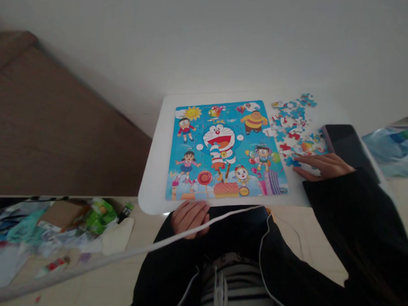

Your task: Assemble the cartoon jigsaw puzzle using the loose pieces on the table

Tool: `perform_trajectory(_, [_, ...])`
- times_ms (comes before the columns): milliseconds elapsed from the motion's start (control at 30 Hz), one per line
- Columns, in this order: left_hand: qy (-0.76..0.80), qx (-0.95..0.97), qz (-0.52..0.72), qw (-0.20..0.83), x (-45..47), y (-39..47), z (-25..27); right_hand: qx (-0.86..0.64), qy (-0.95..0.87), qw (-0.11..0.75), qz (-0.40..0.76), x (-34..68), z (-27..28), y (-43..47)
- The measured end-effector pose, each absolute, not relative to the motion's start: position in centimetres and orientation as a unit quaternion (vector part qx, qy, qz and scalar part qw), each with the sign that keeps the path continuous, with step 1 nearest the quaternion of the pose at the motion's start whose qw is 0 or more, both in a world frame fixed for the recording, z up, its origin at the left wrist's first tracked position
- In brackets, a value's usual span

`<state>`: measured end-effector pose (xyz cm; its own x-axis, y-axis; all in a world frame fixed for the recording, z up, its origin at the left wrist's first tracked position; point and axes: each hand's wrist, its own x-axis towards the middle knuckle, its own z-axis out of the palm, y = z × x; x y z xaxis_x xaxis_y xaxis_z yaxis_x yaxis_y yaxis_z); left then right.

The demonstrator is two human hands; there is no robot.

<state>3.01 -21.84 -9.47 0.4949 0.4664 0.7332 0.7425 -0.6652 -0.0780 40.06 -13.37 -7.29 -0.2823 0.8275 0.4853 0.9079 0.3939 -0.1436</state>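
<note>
Right hand: laid flat on the tabletop, fingers spread and pointing toward the puzzle. Grip released; nothing grasped. Fingertips touching a blue piece at the near edge of the loose pieces.

Left hand: below the near tabletop edge, just under the puzzle's bottom border. Fingers curled in a loose clench; held object, if any, cannot be told. White cord crossing in front of the knuckles; contact not confirmed.

Positions relative to the right grip:
- Loose pieces: directly ahead of the fingers, scattered toward the far tabletop edge.
- Puzzle: just beside the fingertips, on the thumb side, lying flat; picture apparently complete or printed on the tray, cannot tell which.
- Phone: just outboard of the hand, dark screen up, close to the right tabletop edge.
- Sleeve: trailing back over the tabletop edge.

Judged risks:
- Flat-palm sliding of the blue piece likely to push neighbouring pieces along, or off the far edge.
- Sleeve drag over the tabletop liable to sweep pieces or nudge the phone toward the edge.
- Cord near the left hand liable to snag on a lift and tug the puzzle's near border.
- Floor clutter to the left likely to hide any dropped piece.
</note>
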Motion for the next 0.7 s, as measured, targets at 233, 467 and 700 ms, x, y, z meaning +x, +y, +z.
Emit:
perform_trajectory(233, [-0.388, -0.835, -0.343, 0.187, 2.3, -22.7, -9.7, -0.563, -0.787, 0.234, -0.099, 39.8, -7.1, -13.5])
perform_trajectory(467, [-0.378, -0.833, -0.349, 0.205, 2.2, -22.2, -9.5, -0.562, -0.786, 0.245, -0.081, 39.7, -7.3, -13.7])
perform_trajectory(700, [-0.349, -0.844, -0.354, 0.201, 2.5, -21.3, -9.4, -0.568, -0.781, 0.247, -0.073, 39.8, -7.8, -14.6])
